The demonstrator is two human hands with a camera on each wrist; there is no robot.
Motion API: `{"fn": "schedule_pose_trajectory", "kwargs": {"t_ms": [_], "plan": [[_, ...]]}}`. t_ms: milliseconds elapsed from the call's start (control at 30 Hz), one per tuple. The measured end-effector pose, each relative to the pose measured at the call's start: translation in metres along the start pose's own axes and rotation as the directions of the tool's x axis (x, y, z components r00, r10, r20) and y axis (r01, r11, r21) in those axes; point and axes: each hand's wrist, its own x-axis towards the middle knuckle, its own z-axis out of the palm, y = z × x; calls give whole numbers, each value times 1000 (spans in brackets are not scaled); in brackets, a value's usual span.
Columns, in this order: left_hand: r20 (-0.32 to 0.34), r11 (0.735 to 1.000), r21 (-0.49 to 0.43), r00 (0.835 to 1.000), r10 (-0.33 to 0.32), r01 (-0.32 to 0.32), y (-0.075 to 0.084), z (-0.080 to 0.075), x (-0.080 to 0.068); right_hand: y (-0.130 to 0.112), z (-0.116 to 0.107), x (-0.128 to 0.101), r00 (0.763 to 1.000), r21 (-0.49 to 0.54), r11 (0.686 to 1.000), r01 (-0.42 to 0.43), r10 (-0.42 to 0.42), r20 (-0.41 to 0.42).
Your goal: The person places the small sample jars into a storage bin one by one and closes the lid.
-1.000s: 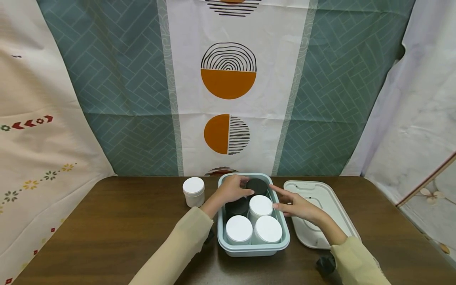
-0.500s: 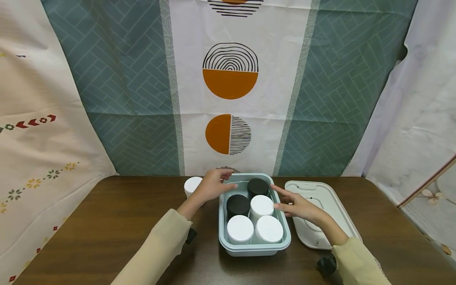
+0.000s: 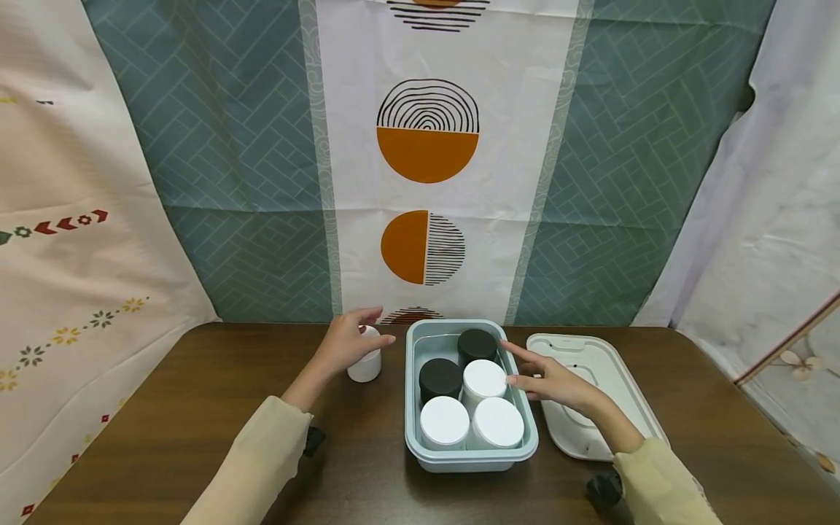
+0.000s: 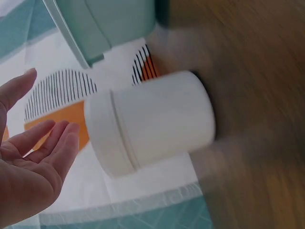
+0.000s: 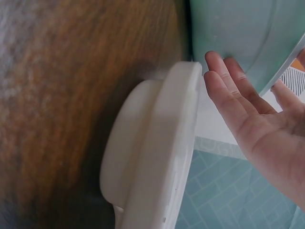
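Note:
A white lidded jar (image 3: pixel 366 369) stands alone on the table, left of a pale blue bin (image 3: pixel 469 465). Over its lid my left hand (image 3: pixel 341 344) hovers, thumb and fingers spread. The left wrist view shows a gap between that hand (image 4: pixel 35 167) and the jar (image 4: pixel 157 124). Inside the bin are several more jars: two with black lids (image 3: pixel 440 378) and three with white lids (image 3: pixel 445 421). My right hand (image 3: pixel 556 380) is at the bin's right rim, its fingers extended; in the right wrist view these fingers (image 5: pixel 224 95) lie close along the bin's outer wall (image 5: pixel 238 28).
A white bin lid (image 3: pixel 571 430) lies on the brown table (image 3: pixel 216 430) to the right, partly under my right hand and forearm in the head view. A patterned curtain (image 3: pixel 262 146) hangs behind the table. The bin's far left corner holds no jar.
My left hand has moved left, out of the bin and over to the lone white jar, leaving a black-lidded jar in the bin. The right hand stays at the rim.

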Motion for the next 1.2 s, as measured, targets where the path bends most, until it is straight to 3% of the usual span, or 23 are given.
{"fn": "schedule_pose_trajectory", "kwargs": {"t_ms": [267,767,1000,1200], "plan": [[-85,994,111,996,-13,22,-19,-8,-11,0,0,0,1000,-4,1000,-8,8,-5],[-73,985,163,996,-43,54,-45,-9,-17,0,1,0,1000,-2,1000,9,-9,2],[-75,986,159,996,-47,58,-48,-8,-14,0,1,0,1000,6,1000,11,-11,2],[-101,986,165,995,-18,35,-41,-10,-12,0,1,0,1000,5,1000,7,-7,0]]}}
